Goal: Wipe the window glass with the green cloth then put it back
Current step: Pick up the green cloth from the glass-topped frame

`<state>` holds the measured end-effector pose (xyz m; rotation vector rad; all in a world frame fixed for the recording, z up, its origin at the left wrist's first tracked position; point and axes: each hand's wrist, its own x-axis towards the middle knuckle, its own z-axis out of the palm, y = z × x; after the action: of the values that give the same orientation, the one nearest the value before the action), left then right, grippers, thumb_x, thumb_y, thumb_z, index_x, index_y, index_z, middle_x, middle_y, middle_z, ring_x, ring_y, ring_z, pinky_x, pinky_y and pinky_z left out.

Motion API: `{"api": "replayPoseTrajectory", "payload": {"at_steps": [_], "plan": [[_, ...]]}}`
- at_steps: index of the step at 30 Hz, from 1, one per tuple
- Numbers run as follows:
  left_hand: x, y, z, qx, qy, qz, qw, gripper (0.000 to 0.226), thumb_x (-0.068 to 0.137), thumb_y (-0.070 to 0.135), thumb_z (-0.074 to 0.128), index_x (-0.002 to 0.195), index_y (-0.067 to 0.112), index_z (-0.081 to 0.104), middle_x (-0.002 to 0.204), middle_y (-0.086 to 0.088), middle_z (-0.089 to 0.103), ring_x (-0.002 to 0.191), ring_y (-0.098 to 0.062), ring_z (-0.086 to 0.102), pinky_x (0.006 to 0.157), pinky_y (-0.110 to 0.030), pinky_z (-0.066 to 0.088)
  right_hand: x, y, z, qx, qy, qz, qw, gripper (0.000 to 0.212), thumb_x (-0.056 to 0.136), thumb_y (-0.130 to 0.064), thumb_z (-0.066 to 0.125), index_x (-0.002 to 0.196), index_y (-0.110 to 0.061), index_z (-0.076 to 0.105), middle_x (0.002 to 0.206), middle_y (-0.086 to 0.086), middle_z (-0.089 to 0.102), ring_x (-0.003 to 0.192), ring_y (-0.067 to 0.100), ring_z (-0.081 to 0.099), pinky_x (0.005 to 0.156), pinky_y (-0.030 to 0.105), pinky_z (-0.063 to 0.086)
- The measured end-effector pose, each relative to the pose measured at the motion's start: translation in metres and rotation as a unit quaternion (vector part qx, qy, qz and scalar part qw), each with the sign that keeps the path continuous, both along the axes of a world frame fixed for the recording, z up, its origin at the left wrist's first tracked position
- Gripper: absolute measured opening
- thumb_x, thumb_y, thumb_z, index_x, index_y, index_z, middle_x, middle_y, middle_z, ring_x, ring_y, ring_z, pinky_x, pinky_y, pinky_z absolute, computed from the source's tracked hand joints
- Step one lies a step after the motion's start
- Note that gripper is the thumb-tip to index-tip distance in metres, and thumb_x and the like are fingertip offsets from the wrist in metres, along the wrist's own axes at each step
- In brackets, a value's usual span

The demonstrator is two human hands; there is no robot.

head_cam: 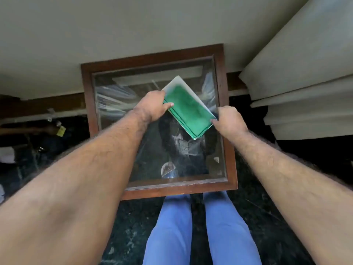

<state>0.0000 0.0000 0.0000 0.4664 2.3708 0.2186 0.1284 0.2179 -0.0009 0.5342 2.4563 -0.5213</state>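
A folded green cloth (188, 109) with a pale underside is held over the upper right part of the window glass (149, 142). The glass sits in a brown wooden frame (179, 192) that lies flat in front of me. My left hand (152, 107) pinches the cloth's upper left edge. My right hand (230, 121) grips its lower right corner. The cloth is tilted diagonally between the two hands. Streaks and reflections show on the glass.
A grey wall (114, 35) rises behind the frame. Stacked grey slabs (305, 83) stand to the right. The floor (129, 226) is dark marble. My legs in blue trousers (200, 232) are below the frame. Dim clutter lies at the left.
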Motion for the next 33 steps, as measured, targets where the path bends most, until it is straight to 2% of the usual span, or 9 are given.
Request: {"api": "replayPoseTrajectory", "payload": {"at_steps": [4,9,15,17,20,24,28,30,33], "plan": [[0.001,0.009,-0.027,-0.023,-0.001,0.018,1.000,0.050,0.103,0.040,0.059,0.136,0.002,0.055,0.133,-0.019,0.062,0.119,-0.034,0.063,0.106,-0.044,0.054,0.000,-0.006,-0.024,-0.011,0.000,-0.042,0.999,0.034,0.099,-0.028,0.074,0.123,-0.005,0.070,0.107,0.007,0.058,0.098,0.024,0.060,0.088,0.034,0.051],[-0.003,0.019,-0.053,-0.023,0.024,0.044,0.998,0.056,0.102,0.035,0.062,0.146,0.003,0.048,0.142,-0.019,0.057,0.130,-0.033,0.058,0.114,-0.043,0.049,-0.001,-0.012,-0.045,-0.006,0.002,-0.076,0.997,0.043,0.094,-0.031,0.080,0.127,-0.006,0.068,0.123,0.012,0.066,0.114,0.031,0.068,0.097,0.039,0.056],[-0.004,0.028,-0.071,-0.063,0.033,0.061,0.996,0.060,0.096,0.034,0.071,0.145,0.007,0.050,0.135,-0.019,0.060,0.124,-0.032,0.061,0.110,-0.042,0.051,0.000,-0.020,-0.058,0.012,0.031,-0.088,0.996,0.026,0.099,-0.015,0.073,0.121,-0.010,0.061,0.120,0.011,0.072,0.111,0.030,0.073,0.078,0.031,0.053],[-0.004,0.031,-0.073,-0.066,0.028,0.088,0.993,0.055,0.094,0.029,0.075,0.139,0.006,0.054,0.131,-0.017,0.063,0.119,-0.031,0.064,0.105,-0.039,0.054,-0.001,-0.022,-0.061,0.011,0.024,-0.103,0.994,0.022,0.101,-0.012,0.070,0.121,-0.011,0.062,0.119,0.010,0.073,0.109,0.028,0.074,0.076,0.030,0.056],[-0.003,0.035,-0.074,-0.052,0.005,0.146,0.988,0.040,0.095,0.018,0.073,0.131,0.008,0.062,0.126,-0.012,0.067,0.107,-0.025,0.067,0.093,-0.032,0.056,-0.004,-0.022,-0.062,-0.002,0.012,-0.135,0.991,0.024,0.097,-0.010,0.073,0.120,-0.011,0.067,0.120,0.011,0.073,0.110,0.028,0.074,0.085,0.034,0.062],[-0.004,0.032,-0.069,-0.023,-0.043,0.202,0.978,0.033,0.093,0.014,0.071,0.125,0.009,0.067,0.123,-0.008,0.069,0.093,-0.020,0.063,0.082,-0.025,0.052,-0.010,-0.020,-0.052,-0.033,0.002,-0.176,0.984,0.030,0.093,-0.016,0.080,0.122,-0.013,0.075,0.119,0.006,0.073,0.097,0.018,0.067,0.079,0.025,0.054],[-0.003,0.018,-0.049,0.048,-0.114,0.267,0.956,0.030,0.085,0.018,0.080,0.113,0.014,0.070,0.118,-0.005,0.072,0.102,-0.023,0.070,0.093,-0.036,0.061,-0.013,-0.013,-0.033,-0.066,0.028,-0.196,0.978,0.020,0.085,-0.028,0.082,0.103,-0.022,0.076,0.115,0.002,0.069,0.101,0.017,0.062,0.082,0.026,0.050],[-0.001,0.012,-0.035,0.105,-0.146,0.318,0.931,0.025,0.086,0.011,0.079,0.107,0.015,0.067,0.115,-0.006,0.073,0.100,-0.024,0.072,0.086,-0.039,0.063,-0.014,-0.008,-0.020,-0.122,0.039,-0.218,0.967,0.011,0.084,-0.025,0.078,0.086,-0.023,0.067,0.105,0.001,0.070,0.097,0.019,0.063,0.074,0.025,0.047],[-0.001,0.007,-0.009,0.189,-0.209,0.387,0.878,0.037,0.089,-0.002,0.074,0.122,0.007,0.061,0.120,-0.010,0.072,0.100,-0.027,0.075,0.076,-0.036,0.064,-0.017,-0.002,0.003,-0.213,0.059,-0.275,0.936,0.018,0.088,-0.017,0.070,0.076,-0.022,0.057,0.094,0.000,0.066,0.089,0.017,0.057,0.064,0.023,0.042]]}}
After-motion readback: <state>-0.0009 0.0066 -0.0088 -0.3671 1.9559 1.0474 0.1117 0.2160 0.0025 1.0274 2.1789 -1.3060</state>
